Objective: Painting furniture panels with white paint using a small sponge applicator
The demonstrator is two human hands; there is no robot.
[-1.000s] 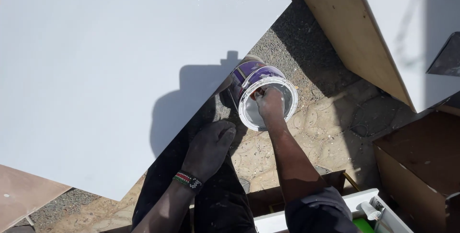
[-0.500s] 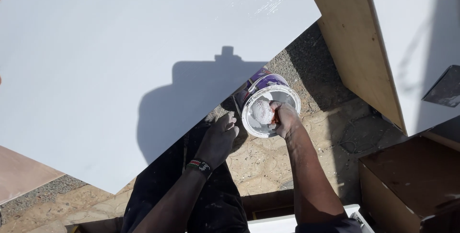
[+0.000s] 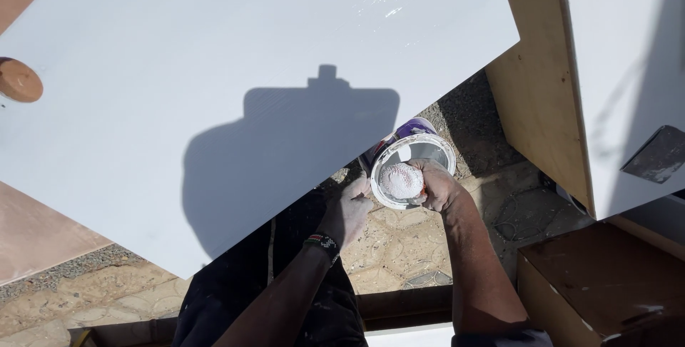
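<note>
Right hand (image 3: 441, 189) grips paint-soaked wad (image 3: 401, 181) — bucket (image 3: 421, 149) interior hidden.

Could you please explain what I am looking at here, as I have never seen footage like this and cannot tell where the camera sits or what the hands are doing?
The camera is worn on a person's head and looks straight down, so both arms reach into the picture from the bottom edge. There is no machine, only two bare hands. The right hand has its grip on a round pad coated in white paint, held over the mouth of an open paint can standing on the stony ground. The left hand, with a beaded band at the wrist, rests beside the can and holds nothing that I can see. Filling most of the view is a large white board, glossy with wet shine near its top edge. The dark shape on it is the person's own shadow. A bare wooden board lies to the right.
</note>
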